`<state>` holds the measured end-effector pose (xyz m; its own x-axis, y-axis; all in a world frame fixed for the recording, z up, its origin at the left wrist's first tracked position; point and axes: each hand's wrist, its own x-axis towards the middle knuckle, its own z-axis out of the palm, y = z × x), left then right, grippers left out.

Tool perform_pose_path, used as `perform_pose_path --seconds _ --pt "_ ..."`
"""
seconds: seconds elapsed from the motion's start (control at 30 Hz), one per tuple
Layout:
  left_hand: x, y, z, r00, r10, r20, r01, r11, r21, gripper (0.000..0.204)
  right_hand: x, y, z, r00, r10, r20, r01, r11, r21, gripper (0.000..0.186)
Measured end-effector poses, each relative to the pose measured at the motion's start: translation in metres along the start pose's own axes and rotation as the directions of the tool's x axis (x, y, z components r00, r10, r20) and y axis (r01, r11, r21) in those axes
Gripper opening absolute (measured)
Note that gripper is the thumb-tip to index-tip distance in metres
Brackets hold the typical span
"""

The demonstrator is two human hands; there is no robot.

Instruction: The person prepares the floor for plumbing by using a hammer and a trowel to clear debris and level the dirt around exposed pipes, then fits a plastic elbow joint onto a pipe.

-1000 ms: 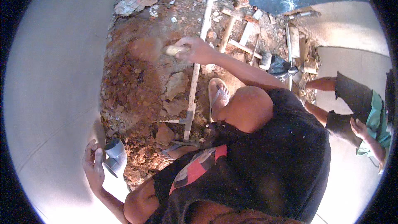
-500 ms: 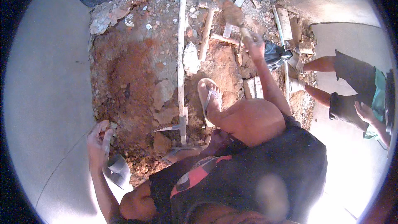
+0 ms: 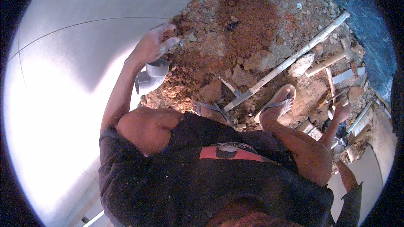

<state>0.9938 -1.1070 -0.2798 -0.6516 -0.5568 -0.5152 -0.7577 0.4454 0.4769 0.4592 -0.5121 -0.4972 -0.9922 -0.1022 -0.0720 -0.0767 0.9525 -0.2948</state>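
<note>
At the edge between the pale floor and the dug soil, my left hand is dusty, its thumb and fingers apart with nothing seen between them. Just below that wrist stands a grey pipe elbow. Over at the far right, my right hand is closed round the handle of a trowel, whose blade is caked with brown soil. Below the blade, small tools lie partly hidden by that hand.
A long-handled pick lies across the rubble by my sandalled feet. Near it are a white stone and a wooden-handled hammer. A dark stone slab borders the far right. Another person's leg is at the lower right.
My view has turned, so the dug patch appears rotated clockwise. My left hand remains beside the soil edge near the pipe elbow. The trowel stays in my right hand.
</note>
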Motion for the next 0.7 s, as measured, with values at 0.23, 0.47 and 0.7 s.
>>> perform_pose_path --seconds 0.23,0.47,0.7 --pt "-0.010 -0.042 0.025 0.993 0.108 0.043 -0.103 0.989 -0.104 0.045 -0.005 -0.046 0.044 0.990 -0.137 0.038 0.142 0.953 -0.268 0.043" --pt "0.000 0.010 0.001 0.994 0.065 0.092 -0.052 0.989 -0.135 0.040 -0.030 -0.083 0.023 0.958 0.269 0.101 -0.252 0.955 -0.158 0.048" --pt "0.068 0.122 0.055 0.796 0.577 0.183 -0.561 0.817 -0.136 0.037 -0.017 -0.066 0.024 0.980 0.158 0.121 -0.122 0.957 -0.264 0.050"
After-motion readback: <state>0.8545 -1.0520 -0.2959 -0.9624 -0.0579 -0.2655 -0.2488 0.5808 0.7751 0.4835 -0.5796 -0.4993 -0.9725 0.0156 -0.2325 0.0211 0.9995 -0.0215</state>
